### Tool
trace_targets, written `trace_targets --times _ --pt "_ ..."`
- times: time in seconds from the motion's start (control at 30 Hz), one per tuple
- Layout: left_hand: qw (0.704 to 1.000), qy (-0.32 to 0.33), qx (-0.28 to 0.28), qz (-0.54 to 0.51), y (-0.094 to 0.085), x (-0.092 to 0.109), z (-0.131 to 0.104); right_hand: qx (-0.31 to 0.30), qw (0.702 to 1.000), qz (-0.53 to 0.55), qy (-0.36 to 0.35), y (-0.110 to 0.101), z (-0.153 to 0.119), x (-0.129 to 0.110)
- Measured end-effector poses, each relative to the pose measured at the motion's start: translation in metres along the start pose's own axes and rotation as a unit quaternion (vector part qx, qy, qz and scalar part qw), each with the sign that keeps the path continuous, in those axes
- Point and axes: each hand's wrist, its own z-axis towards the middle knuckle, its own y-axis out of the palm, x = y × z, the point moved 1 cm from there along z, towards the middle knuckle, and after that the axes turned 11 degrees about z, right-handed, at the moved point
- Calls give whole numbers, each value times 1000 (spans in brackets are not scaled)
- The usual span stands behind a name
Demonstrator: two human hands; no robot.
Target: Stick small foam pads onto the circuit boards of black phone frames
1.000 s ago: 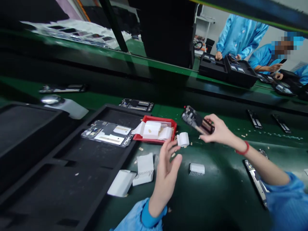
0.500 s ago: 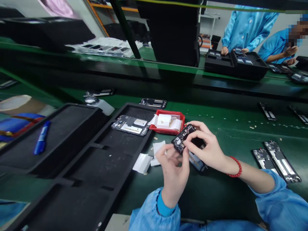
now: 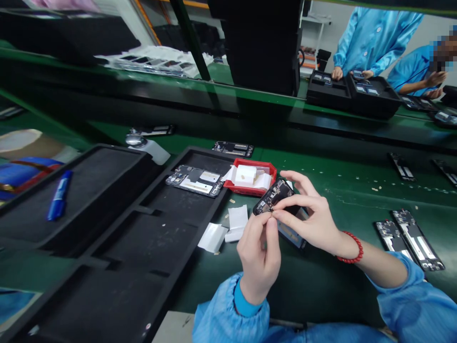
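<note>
An opened phone (image 3: 273,196), its circuit board showing, is tilted up between my two hands. At its lower edge my left hand (image 3: 259,255) pinches thumb and forefinger together. My right hand (image 3: 312,216), a red bead bracelet at its wrist, reaches over the phone from the right, with its thumb and forefinger closed against the left fingertips. Whatever is pinched there is too small to make out. Another phone part (image 3: 293,233) lies underneath, partly covered by the right hand. Just behind stands a red bin (image 3: 246,191) holding white paper pieces.
To the left, a black foam tray (image 3: 143,243) carries an opened phone (image 3: 196,180). White paper scraps (image 3: 213,237) lie beside it. A blue marker (image 3: 60,195) rests on another black tray. Several opened phones (image 3: 417,238) lie at right. Co-workers (image 3: 378,43) are across the bench.
My left hand has drawn its fingers into a pinch at the phone's lower edge, meeting the right fingertips. The phone has tilted slightly. The view has shifted a little.
</note>
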Motion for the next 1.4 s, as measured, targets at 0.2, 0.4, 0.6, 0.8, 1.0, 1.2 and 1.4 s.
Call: trace_targets --times 0.2,0.4,0.6,0.8,1.0,1.2,1.4 --pt "1000 21 -9 18 -5 2 3 -83 991 -74 -71 -2 6 -4" --pt "998 -50 -21 10 -9 -8 4 -128 968 -132 -171 -3 15 -3" --pt "991 -135 2 -18 -20 -21 -8 -151 969 -194 -32 6 89 55" --pt "985 -156 69 -33 -17 -9 -10 -196 957 -216 -15 9 106 81" --pt "987 -131 88 -9 -12 5 -6 -32 982 -177 -65 -19 41 1" --pt "988 -104 112 -11 -8 17 -5 -18 998 -49 17 -6 -6 -40" --pt "989 -61 135 1 -11 25 -1 -2 1000 -4 31 -1 -8 -40"
